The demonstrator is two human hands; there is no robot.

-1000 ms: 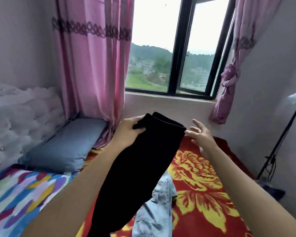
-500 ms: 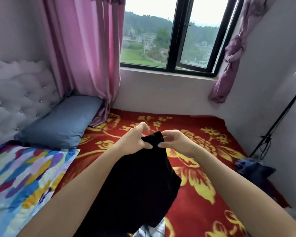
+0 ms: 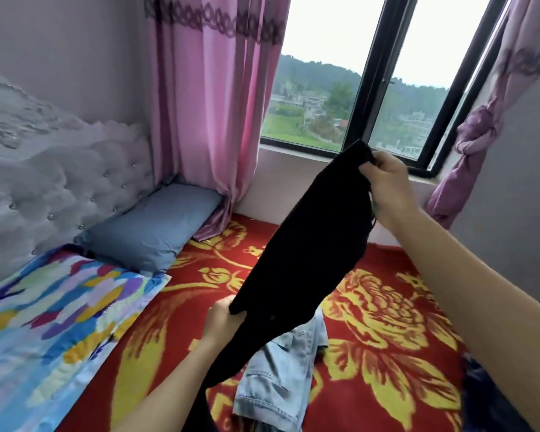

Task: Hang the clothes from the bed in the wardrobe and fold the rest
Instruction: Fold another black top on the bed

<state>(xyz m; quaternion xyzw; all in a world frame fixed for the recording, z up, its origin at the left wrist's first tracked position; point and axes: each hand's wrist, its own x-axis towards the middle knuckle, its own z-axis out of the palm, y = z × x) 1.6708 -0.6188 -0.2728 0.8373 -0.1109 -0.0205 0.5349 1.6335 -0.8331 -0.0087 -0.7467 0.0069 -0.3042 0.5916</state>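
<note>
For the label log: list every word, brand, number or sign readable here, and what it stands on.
None: no readable text in this view.
On the black garment: no label or print shows.
On the jeans: no tag or brand visible.
On the blanket: flower pattern only, no lettering.
On the buildings beyond the window: any signs are too small and blurred to read.
</note>
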